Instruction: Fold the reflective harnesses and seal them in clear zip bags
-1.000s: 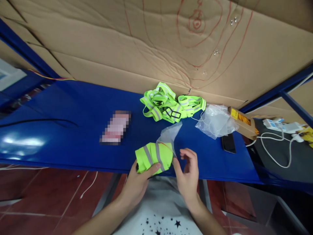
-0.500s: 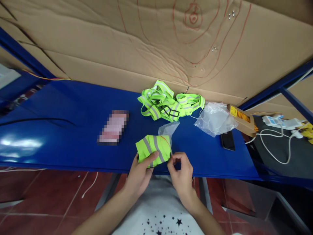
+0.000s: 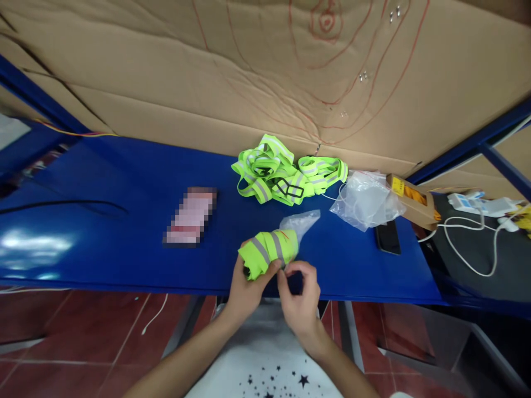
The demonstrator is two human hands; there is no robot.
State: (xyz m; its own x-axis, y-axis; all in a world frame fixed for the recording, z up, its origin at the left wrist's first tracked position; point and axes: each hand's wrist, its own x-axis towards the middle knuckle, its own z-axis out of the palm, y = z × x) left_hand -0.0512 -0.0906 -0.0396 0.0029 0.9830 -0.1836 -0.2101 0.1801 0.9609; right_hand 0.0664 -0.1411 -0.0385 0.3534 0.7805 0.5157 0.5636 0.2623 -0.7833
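Pointing sideways, right end tipped away, the green roll (image 3: 267, 251) is gripped by the left hand (image 3: 245, 290) above the blue table (image 3: 124, 254). At that end, nearer the right hand (image 3: 302, 298), a clear bag (image 3: 306, 222) is seen. That hand's fingertips are pinched together, on what cannot be told.

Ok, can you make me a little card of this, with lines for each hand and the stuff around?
Left hand: holds a neon-green, grey-striped fabric bundle
Right hand: pinched by the bundle's near edge; anything gripped is too small to see
Thin clear plastic bag: at the bundle's right end
Shiny blue table, back: neon-green, grey-striped strap heap
Table, right: crumpled clear plastic, brown cardboard box, flat black phone
Table, left: flat pink rectangle, pixelated
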